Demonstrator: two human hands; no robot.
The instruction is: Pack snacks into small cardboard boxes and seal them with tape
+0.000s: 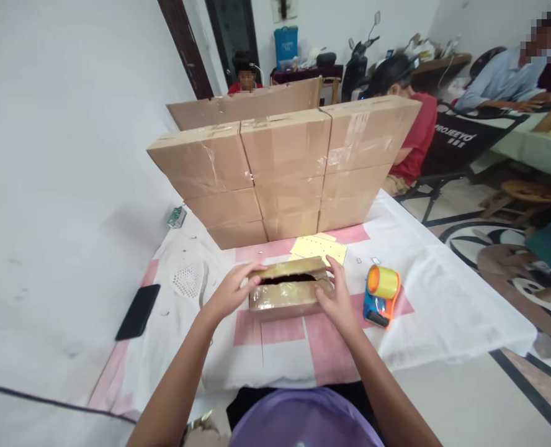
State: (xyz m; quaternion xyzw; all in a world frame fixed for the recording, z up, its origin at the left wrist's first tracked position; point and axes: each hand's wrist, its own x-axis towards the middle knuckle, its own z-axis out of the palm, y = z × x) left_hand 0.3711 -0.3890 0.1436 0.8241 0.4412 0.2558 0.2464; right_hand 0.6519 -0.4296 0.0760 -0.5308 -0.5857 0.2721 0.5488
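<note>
A small cardboard box (285, 299) lies on the table in front of me, its top parted by a dark, ragged slit between the flaps. Clear tape shines on its near side. My left hand (231, 290) grips the left end, thumb on the top edge. At the opposite end my right hand (337, 299) holds the box, with its thumb on the near flap and fingers over the far corner. Just behind the box are yellow sheets (322, 248). Right of my right hand lies a blue and orange tape dispenser (381, 298) with a yellow roll.
A wall of stacked cardboard boxes (285, 177) stands along the table's far side. On the left are a black phone-like slab (138, 312), a white perforated piece (188, 279) and a small green-and-white pack (177, 217). Several people sit beyond; a black chair (456, 133) stands right.
</note>
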